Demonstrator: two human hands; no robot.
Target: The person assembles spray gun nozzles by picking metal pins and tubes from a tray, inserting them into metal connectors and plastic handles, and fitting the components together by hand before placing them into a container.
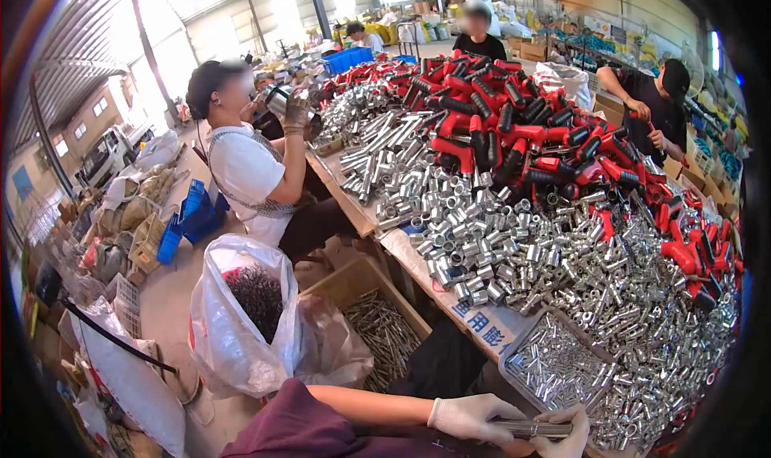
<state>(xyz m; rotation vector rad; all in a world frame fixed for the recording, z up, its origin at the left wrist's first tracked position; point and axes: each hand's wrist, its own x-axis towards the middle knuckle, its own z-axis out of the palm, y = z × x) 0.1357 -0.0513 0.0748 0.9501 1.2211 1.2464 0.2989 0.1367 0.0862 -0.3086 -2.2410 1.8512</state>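
Note:
At the lower right, my left hand (474,419) in a white glove is closed round one end of a bundle of slim silver metal rods (526,428). The other end sits in the fingers of my right hand (567,432), also gloved and partly cut off by the frame. The rods lie side by side between both hands. Just beyond them, a grey tray (514,370) full of small metal pins and bits rests on the table's edge. A large heap of shiny metal sockets (514,249) spreads past the tray.
Red-and-black handled tools (498,128) are piled high on the table. To the left stand a white sack (233,329) of dark curly material and a wooden box (365,293) of metal rods. A seated person (253,169) lifts a metal cylinder; other people work around the table.

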